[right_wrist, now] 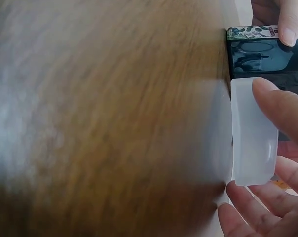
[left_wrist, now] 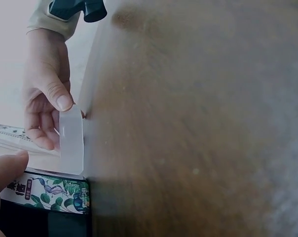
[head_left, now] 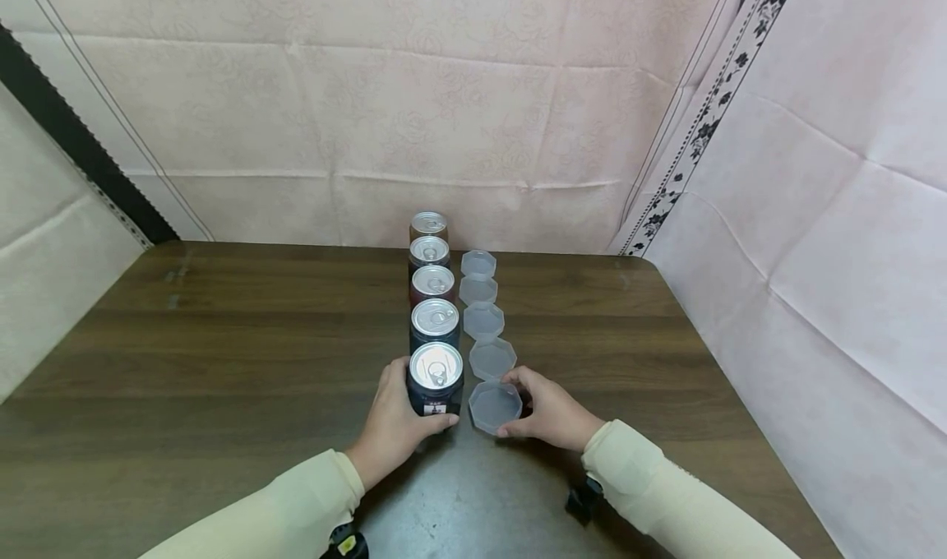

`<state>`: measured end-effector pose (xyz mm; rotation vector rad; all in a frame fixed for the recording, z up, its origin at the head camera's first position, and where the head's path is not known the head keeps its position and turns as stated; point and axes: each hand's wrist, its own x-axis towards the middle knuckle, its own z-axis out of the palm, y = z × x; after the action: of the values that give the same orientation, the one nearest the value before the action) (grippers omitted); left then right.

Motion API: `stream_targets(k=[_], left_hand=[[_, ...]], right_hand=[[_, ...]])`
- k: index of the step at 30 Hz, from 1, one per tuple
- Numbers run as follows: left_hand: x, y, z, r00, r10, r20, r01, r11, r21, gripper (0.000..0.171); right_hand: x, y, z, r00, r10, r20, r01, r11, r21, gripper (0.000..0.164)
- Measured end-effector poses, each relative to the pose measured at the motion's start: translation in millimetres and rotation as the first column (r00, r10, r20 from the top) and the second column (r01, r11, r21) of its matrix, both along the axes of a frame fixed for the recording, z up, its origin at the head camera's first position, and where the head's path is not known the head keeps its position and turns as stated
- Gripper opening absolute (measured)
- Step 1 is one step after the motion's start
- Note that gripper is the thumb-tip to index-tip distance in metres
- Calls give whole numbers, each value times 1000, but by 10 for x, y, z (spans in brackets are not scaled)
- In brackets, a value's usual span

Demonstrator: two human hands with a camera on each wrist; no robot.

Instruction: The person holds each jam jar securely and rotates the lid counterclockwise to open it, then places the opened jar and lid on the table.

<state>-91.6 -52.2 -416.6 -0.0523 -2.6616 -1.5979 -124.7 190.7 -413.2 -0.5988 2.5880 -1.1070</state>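
Observation:
My left hand grips the nearest dark can, which stands upright with its silver pull-tab top facing up. Its label carries leaves and a bird in the left wrist view. Just to the right, my right hand holds the nearest translucent, many-sided plastic cup by its sides, thumb at the front and fingers behind. That shallow cup rests on the table close beside the can. Whether the two touch I cannot tell.
Several more cans stand in a row behind the held one, running to the table's far edge. Alongside them runs a matching row of several translucent cups. Pale cloth hangs behind the table and at both sides.

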Motion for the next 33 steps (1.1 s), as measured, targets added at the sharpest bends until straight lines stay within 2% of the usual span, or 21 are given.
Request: stream_targets(k=[17,27,33], left_hand=[[19,-42,11,1000,2,15,-2,1000,-16,95],[58,-202,43,1000,-10,-16,9,1000,-22,92],[95,-353,92,1000,-27,5,27,999,-31,90]], right_hand=[[-31,-45,-30,999,11,-37,-10,1000,29,58],[-27,-40,-45,999,12,-47,-9,998,61,58],[-4,5,-34,999,10,-39,-7,998,59,66]])
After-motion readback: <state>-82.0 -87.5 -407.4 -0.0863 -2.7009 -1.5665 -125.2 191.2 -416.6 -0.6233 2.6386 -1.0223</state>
